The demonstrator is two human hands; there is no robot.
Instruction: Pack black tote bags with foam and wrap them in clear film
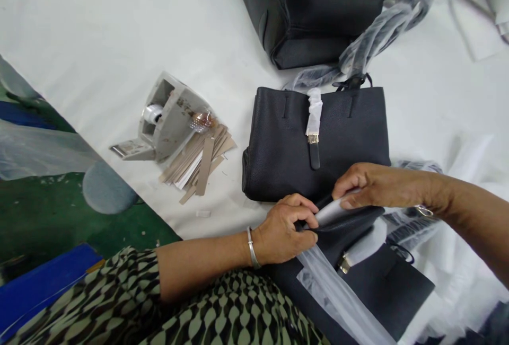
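Observation:
My left hand point(284, 228) is closed in a pinch on the end of a black handbag strap point(342, 224) at the near edge of the table. My right hand point(368, 183) is closed on the same strap a little further right, where a pale plastic wrap point(332, 211) covers it. The strap belongs to a black bag point(382, 281) lying partly in clear film by my lap. Just beyond my hands lies another black leather handbag point(278, 149), flat, with a gold clasp and a wrapped tab.
A third black bag point(310, 11) stands at the back, with plastic-wrapped handles point(382, 32) trailing right. A grey tape dispenser point(167, 117) and a heap of tan card strips point(202, 162) sit left on the white table point(99, 43). Green floor and blue objects lie at the left.

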